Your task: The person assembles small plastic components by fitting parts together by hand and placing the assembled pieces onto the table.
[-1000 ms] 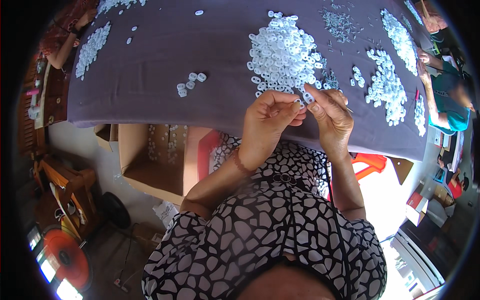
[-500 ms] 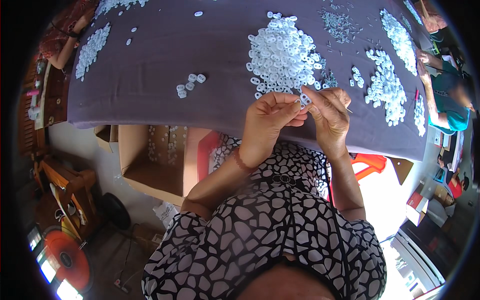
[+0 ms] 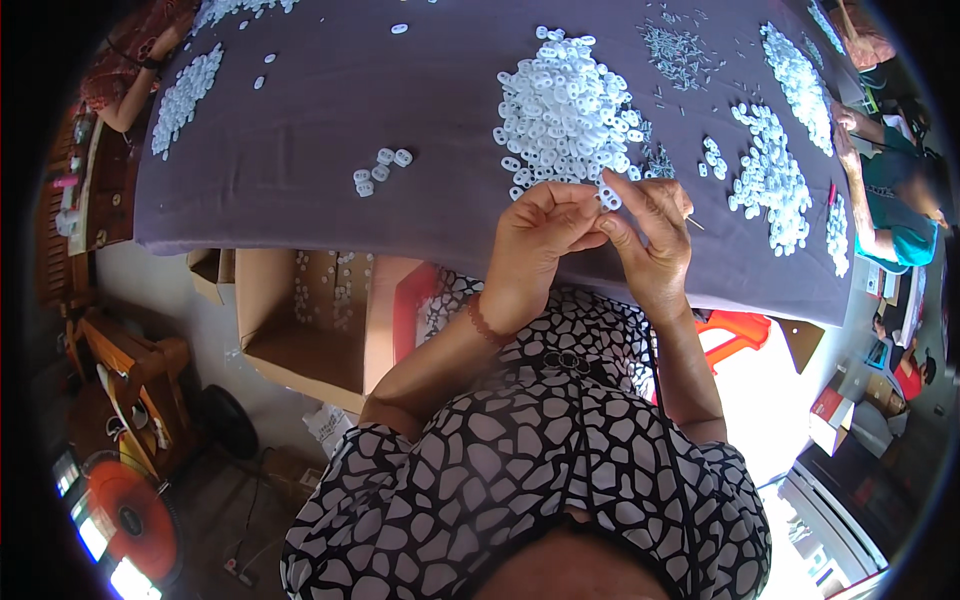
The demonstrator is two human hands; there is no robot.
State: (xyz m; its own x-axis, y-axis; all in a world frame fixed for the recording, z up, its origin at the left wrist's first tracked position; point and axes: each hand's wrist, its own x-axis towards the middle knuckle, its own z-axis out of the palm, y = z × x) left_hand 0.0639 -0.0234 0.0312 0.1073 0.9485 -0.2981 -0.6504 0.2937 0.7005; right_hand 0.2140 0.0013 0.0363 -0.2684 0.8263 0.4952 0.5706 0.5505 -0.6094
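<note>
Above the table's near edge, my left hand (image 3: 535, 245) pinches a small white oval plastic piece with two holes (image 3: 608, 198) between thumb and forefinger. My right hand (image 3: 655, 235) is close beside it, with its forefinger tip at the top of the piece and its thumb lower, apart from it. A thin pale rod (image 3: 695, 223) juts out past the curled fingers of the right hand; the rest of it is hidden. Just beyond my hands lies a large heap of like white pieces (image 3: 565, 110).
Small grey metal pins (image 3: 675, 55) are scattered past the heap. A few white pieces (image 3: 380, 172) lie apart on the dark tablecloth (image 3: 270, 150). More white heaps (image 3: 770, 180) lie at right, near a co-worker in teal (image 3: 885, 200). Below the table's edge stands an open cardboard box (image 3: 300, 345).
My right thumb has drawn down and away from the white piece, and the right fingers have spread a little. My left hand still pinches the piece in nearly the same place.
</note>
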